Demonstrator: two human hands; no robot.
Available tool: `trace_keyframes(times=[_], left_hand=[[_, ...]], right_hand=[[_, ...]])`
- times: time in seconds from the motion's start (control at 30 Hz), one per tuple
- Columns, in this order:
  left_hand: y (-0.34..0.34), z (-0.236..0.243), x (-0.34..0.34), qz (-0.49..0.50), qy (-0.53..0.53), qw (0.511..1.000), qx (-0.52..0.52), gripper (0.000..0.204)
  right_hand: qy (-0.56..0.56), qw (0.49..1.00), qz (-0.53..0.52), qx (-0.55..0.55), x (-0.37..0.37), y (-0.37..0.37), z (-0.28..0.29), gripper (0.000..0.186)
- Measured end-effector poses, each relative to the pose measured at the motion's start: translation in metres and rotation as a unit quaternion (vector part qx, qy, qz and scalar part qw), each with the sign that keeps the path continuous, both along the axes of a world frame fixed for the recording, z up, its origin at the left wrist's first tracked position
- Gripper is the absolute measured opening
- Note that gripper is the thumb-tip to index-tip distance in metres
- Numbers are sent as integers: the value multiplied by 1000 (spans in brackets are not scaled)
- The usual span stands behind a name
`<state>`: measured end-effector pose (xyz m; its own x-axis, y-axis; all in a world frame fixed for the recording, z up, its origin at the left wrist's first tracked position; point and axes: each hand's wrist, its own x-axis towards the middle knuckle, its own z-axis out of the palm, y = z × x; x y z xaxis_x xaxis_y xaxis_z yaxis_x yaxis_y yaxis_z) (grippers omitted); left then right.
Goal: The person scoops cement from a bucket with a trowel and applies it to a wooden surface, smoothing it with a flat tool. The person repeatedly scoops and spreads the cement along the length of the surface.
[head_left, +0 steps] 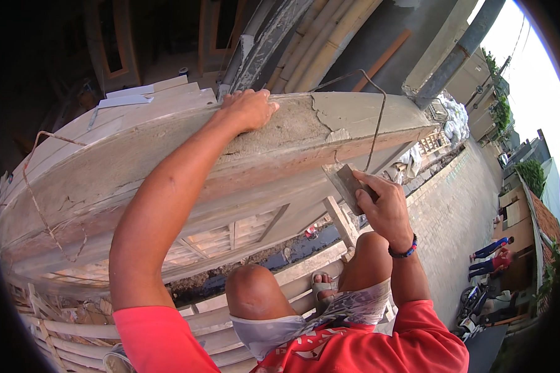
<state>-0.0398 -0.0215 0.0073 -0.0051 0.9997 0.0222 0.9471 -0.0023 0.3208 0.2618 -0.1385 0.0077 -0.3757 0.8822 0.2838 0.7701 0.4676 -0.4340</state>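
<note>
A long concrete ledge (162,158) runs across in front of me. My left hand (249,110) rests on its top, fingers curled over the far edge. Beside that hand the surface is rough and bare, and further right lies a smoother grey layer of plaster (361,112) with a ragged edge. My right hand (384,205) is closed round the handle of a plastering trowel (338,180). The trowel is tilted, its flat blade just in front of the ledge's near face. A bent wire (380,115) arches over the ledge near the trowel.
Another bent wire (26,171) sticks out at the left. Bamboo poles (320,43) lean behind the ledge; more poles (218,339) lie under my legs. Far below run a dark ditch (255,283) and a paved road (451,199), with people (494,262) and motorcycles (472,304) at right.
</note>
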Motion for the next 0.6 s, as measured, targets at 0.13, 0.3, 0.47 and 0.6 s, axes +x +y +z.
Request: trace_keyframes(times=[0.13,0.3,0.47,0.6], left_hand=[[3,-3,1,8,22,1000,14,53],[5,-8,1,3,21,999,26,52],[2,-1,2,-6,19,1000,8,53],[0,-7,-3,-2,18,1000,15,54]], right_hand=[[67,991,-86,74,1,-13,-5,44],[37,978,-73,193,-31,41,-7,41],[-88,984,-62,143,-50,72,21,38],[-86,987,-42,129,-30,33,25,38]])
